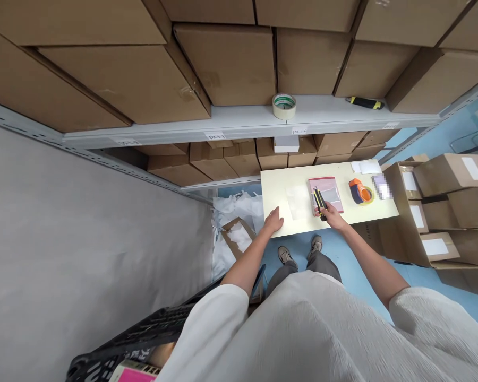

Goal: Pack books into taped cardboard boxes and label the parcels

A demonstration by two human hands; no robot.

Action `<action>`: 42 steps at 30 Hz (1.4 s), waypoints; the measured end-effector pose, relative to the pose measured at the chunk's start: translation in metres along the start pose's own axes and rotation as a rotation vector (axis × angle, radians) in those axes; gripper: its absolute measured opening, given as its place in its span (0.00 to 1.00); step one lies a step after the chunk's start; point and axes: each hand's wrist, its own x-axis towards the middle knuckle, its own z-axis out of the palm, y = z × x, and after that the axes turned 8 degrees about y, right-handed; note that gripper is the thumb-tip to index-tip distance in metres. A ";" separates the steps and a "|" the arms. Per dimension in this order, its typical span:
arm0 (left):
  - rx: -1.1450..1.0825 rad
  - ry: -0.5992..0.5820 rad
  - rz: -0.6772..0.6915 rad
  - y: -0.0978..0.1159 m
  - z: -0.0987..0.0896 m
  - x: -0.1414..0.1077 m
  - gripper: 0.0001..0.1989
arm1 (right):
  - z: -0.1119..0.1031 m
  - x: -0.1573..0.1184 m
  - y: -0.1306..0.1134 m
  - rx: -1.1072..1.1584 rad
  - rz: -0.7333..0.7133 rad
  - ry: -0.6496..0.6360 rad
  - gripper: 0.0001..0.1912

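Observation:
My right hand (333, 217) is closed around the lower end of a black and yellow utility knife (319, 197). The knife lies over a flat red-edged pink package (333, 187), which has a greyish patch on its face. My left hand (274, 219) rests on the left front part of the pale yellow tabletop (276, 183), index finger stretched out, with nothing visible in it. Between that hand and the package lies a thin, pale sheet (298, 203). To the right of the package sits an orange and dark blue tape dispenser (357, 192).
Grey shelving (247, 127) stacked with cardboard boxes (227, 66) rises behind the table. A tape roll (284, 107) and another utility knife (364, 103) lie on the shelf. Boxes (434, 244) stand right; white wrapping (242, 209) lies left. A black crate (163, 329) is at lower left.

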 end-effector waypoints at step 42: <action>0.220 -0.128 0.107 0.193 0.076 0.072 0.31 | -0.197 0.282 -0.239 -1.001 -1.015 0.231 0.23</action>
